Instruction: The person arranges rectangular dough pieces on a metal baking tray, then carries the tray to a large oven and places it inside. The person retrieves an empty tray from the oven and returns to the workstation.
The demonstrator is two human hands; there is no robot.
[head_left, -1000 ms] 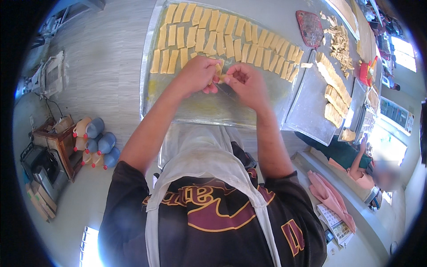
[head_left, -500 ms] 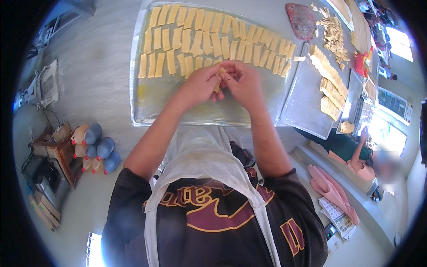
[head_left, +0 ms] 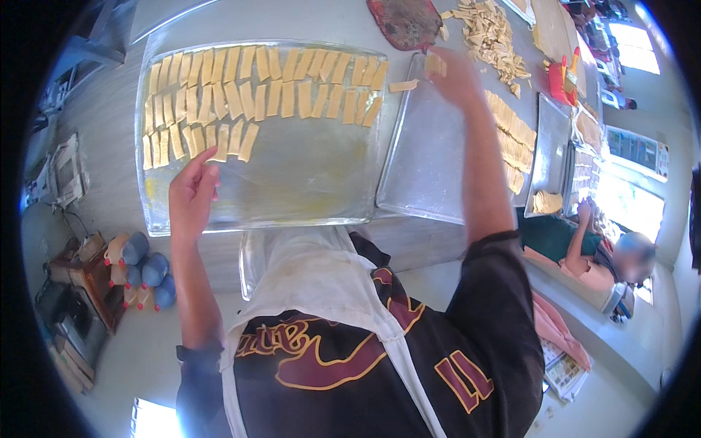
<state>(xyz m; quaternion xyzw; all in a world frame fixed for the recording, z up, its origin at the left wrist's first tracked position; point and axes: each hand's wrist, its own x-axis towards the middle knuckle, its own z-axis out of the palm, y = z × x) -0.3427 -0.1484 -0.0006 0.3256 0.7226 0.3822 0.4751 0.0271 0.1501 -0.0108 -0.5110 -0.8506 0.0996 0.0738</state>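
Observation:
Rows of pale yellow dough strips (head_left: 252, 98) lie on a large metal tray (head_left: 307, 197). My left hand (head_left: 194, 193) is over the tray's left part, its index finger stretched out by the lower ends of the third-row strips. That hand's fingers are apart, and nothing shows in it. My right hand (head_left: 456, 80) is off to the right, above the far end of a second metal tray (head_left: 420, 164). Its fingers close on a dough piece (head_left: 436, 65). A single loose strip (head_left: 403, 86) lies beside it at that tray's far edge.
Beyond my right hand are a dark red board (head_left: 405, 22) and a heap of dough scraps (head_left: 491, 40). Folded dough sheets (head_left: 511, 139) lie right of my forearm. A red container (head_left: 562, 82) with handles sits farther right. Another person (head_left: 580, 252) works at the right.
My hands were together over the tray, holding a dough strip. Now they are apart, the right one reaching far right to a dough piece. The whole view has shifted.

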